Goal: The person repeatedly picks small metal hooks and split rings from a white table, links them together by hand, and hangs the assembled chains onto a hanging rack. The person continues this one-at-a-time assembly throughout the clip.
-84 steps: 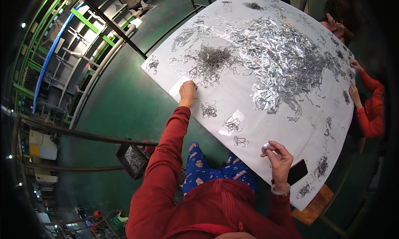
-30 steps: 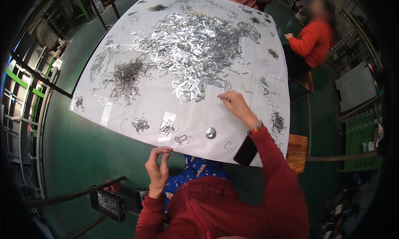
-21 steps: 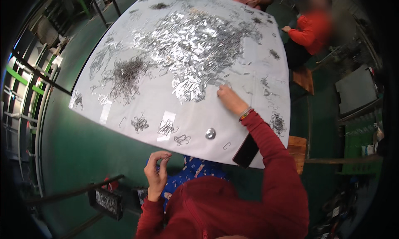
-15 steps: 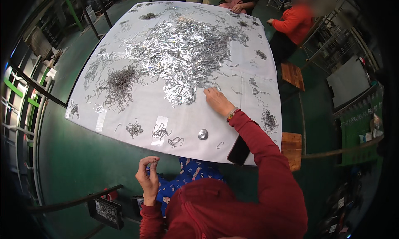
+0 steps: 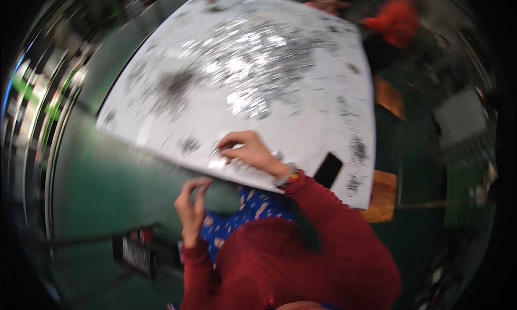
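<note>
My right hand [image 5: 249, 152] is over the near part of the white table [image 5: 309, 135], above a small heap of bent wire hooks. Its fingers curl toward the thumb; blur hides what they hold, if anything. Just off the near edge, my left hand [image 5: 191, 210] is raised with thumb and fingertips drawn together, and anything between them is too small to make out. Beyond my right hand spreads a large pile of shiny, flat silver metal pieces [image 5: 245, 102]. A dark tangle of wire hooks [image 5: 176, 85] lies to its left, and a smaller hook heap [image 5: 188, 144] sits by the near edge.
A black phone [image 5: 328, 170] lies at the table's near right. More hook heaps [image 5: 357, 148] line the right side. Wooden stools [image 5: 383, 194] stand beyond that edge. A person in orange-red [image 5: 398, 22] is at the far right; a dark box [image 5: 134, 256] is low on the left.
My right hand has drawn back from the silver pile toward the near edge, nearer my left hand. The left hand stays off the edge. The whole view has shifted and blurred.
</note>
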{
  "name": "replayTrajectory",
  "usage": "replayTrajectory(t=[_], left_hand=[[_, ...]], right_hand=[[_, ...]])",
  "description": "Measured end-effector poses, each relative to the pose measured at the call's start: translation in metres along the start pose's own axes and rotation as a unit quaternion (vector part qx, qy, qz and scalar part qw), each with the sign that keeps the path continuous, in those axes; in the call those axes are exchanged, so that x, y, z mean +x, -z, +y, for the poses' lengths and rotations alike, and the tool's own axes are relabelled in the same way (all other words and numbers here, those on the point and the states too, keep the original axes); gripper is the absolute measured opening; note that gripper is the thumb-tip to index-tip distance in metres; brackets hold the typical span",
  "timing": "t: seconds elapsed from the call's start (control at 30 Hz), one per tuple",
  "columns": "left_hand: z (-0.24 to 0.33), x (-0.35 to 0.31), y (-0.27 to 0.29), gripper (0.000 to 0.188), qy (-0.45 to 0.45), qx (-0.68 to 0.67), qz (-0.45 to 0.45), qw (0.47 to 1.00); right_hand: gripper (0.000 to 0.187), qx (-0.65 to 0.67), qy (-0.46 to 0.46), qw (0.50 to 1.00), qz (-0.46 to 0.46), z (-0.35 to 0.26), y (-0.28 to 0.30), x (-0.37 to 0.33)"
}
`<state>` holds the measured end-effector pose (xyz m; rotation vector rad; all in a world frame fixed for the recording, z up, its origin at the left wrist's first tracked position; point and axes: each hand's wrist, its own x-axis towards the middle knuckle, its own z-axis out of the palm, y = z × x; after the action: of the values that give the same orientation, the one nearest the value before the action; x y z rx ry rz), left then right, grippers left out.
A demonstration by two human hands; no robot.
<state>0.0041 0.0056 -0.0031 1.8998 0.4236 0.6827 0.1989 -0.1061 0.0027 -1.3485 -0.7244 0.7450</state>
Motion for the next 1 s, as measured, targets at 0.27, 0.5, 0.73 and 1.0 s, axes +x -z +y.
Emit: replayTrajectory(t=[0.27, 0.5, 0.73, 1.0], left_hand=[[0.001, 0.006, -0.007, 0.009, -0.033, -0.038, -0.015, 0.999], [-0.003, 0.016, -0.006, 0.011, -0.058, 0.042, 0.008, 0.997], [-0.009, 0.024, -0.008, 0.01, -0.018, 0.029, 0.024, 0.999], [-0.01, 0.048, -0.009, 0.011, -0.03, 0.068, 0.012, 0.997]], right_hand=[[0.018, -0.005, -0.01, 0.999, 0.042, -0.015, -0.051, -0.035], [0.02, 0.038, -0.019, 0.997, 0.06, -0.009, -0.052, -0.031], [0.022, 0.118, -0.01, 0.988, 0.097, 0.01, -0.055, -0.015], [0.016, 0.143, 0.061, 0.981, 0.12, 0.006, -0.054, 0.0]])
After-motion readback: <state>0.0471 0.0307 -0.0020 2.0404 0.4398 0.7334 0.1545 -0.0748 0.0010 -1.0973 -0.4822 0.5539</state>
